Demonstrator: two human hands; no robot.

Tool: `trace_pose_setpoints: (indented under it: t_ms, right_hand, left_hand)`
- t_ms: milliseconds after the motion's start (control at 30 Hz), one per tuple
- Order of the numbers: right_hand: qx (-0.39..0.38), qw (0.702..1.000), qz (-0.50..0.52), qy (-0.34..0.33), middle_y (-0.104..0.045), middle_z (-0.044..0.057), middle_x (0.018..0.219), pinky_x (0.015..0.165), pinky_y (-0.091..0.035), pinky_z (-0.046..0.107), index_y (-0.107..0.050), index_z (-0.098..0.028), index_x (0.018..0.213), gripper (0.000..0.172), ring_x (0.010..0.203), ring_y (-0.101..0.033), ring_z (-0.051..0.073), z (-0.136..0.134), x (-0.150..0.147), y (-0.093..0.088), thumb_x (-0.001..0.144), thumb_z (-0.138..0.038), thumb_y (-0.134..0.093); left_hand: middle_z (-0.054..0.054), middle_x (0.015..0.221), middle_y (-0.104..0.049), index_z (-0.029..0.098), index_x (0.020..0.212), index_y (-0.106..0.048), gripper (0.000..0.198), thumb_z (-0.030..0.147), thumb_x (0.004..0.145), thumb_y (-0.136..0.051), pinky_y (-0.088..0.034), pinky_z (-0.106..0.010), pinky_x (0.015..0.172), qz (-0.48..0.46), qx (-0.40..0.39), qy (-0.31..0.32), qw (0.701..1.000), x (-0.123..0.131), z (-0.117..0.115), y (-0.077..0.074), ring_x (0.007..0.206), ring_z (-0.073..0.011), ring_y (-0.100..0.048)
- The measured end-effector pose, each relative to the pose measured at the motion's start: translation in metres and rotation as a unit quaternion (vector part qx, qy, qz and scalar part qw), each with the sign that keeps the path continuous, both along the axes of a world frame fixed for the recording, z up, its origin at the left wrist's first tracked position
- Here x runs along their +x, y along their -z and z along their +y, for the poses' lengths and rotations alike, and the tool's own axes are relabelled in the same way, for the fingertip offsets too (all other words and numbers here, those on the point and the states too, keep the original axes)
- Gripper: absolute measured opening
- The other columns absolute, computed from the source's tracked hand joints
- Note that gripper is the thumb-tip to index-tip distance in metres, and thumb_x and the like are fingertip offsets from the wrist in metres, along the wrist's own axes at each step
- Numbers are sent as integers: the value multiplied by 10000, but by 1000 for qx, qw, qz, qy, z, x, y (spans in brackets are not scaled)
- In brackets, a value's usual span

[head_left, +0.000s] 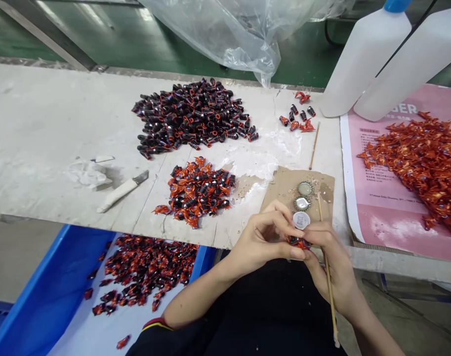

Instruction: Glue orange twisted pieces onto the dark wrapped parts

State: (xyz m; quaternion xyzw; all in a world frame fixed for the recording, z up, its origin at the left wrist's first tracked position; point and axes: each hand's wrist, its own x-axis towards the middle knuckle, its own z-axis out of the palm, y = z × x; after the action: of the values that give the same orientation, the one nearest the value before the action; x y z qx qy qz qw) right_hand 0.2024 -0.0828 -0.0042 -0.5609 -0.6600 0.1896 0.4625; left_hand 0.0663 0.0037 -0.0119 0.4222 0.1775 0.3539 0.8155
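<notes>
Fingers of the left hand (pixel 260 240) and right hand (pixel 340 269) mostly cover a black-and-orange piece (pixel 298 242), its shape hard to make out. Beyond and right of the cardboard (pixel 272 190), white bottles (pixel 366 59) are cut off above; metal caps (pixel 302 203) lie on it. Both hands' fingers, nearly closed, pinch the piece by the cardboard's near edge.

I see a dark left sleeve (pixel 164 342), its hem (pixel 157 323) striped red and yellow, black cloth (pixel 260 311), lightly flecked, across the front, and left hand (pixel 260 240) and right hand (pixel 339 267) both bare.
</notes>
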Motion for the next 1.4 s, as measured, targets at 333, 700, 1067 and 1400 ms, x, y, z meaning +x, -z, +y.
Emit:
trace_pose_setpoints:
  t_ms: [333,700,1067,1400]
  right_hand:
    - [21,999,8,30,-613,-9,849,689,-500,240,-554,-237,1027,167,785,-570,122,-2,-4,1,900,-128,-561]
    - [27,995,-70,72,-579,16,931,794,-523,258,-510,-205,1251,386,862,-578,131,3,8,0,884,-150,-615]
    - [63,978,-160,116,-604,67,1032,850,-478,278,-567,-190,1217,369,1002,-595,161,0,36,9,893,-31,-490]
    - [27,983,9,179,-674,57,1024,738,-436,352,-626,-226,1171,302,783,-577,167,-2,46,12,983,-310,-405]
  left_hand:
    - [26,792,-490,270,785,-787,180,193,651,-881,-447,-123,588,-8,6,-19,1000,4,-3,1,656,-43,-501]
    - [-54,962,-710,202,851,-718,129,171,757,-801,-551,-282,834,165,237,-185,939,-12,2,-5,929,-172,-681]
    - [-58,916,-735,176,955,-666,121,133,845,-694,-542,-329,863,392,511,-318,696,-58,29,-8,954,-207,-682]
    - [-104,1064,-686,208,1035,-688,252,184,935,-458,-478,-378,863,640,517,-154,546,-112,140,-36,994,-268,-631]
